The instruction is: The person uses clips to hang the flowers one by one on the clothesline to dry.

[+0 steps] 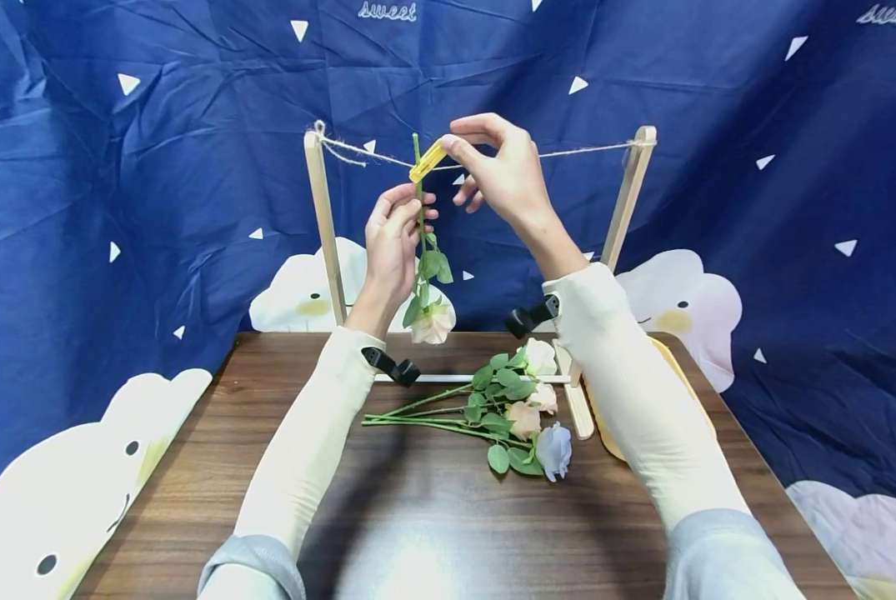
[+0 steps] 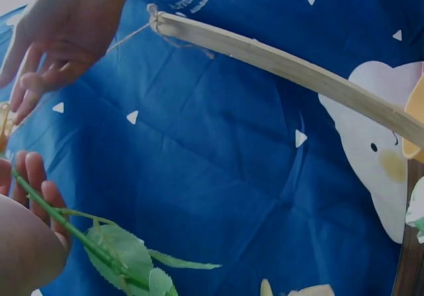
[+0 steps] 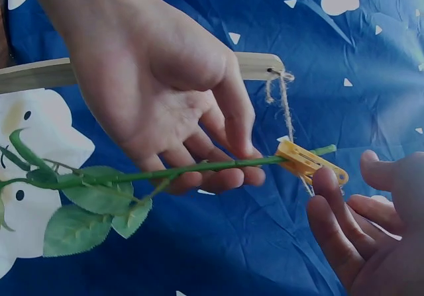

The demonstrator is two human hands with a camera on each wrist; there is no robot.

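Note:
A pale rose (image 1: 432,323) hangs head down, its green stem rising to a twine line (image 1: 583,152). My left hand (image 1: 393,237) holds the stem just under the line, thumb in front and fingers behind it. A yellow clothespin (image 1: 427,162) sits across the stem at the twine, its jaws closed over both. My right hand (image 1: 503,162) is at the clothespin's outer end. In the right wrist view, a finger of this hand (image 3: 371,223) overlaps the clothespin (image 3: 311,163), while the thumb stands apart from it. Leaves (image 3: 79,230) hang below the left hand.
Two wooden posts (image 1: 326,225) carry the twine at the back of the brown table (image 1: 192,467). Several cut roses (image 1: 524,419) lie under the line, heads to the right. A yellow tray (image 1: 613,442) is partly hidden by my right sleeve. A blue curtain hangs behind.

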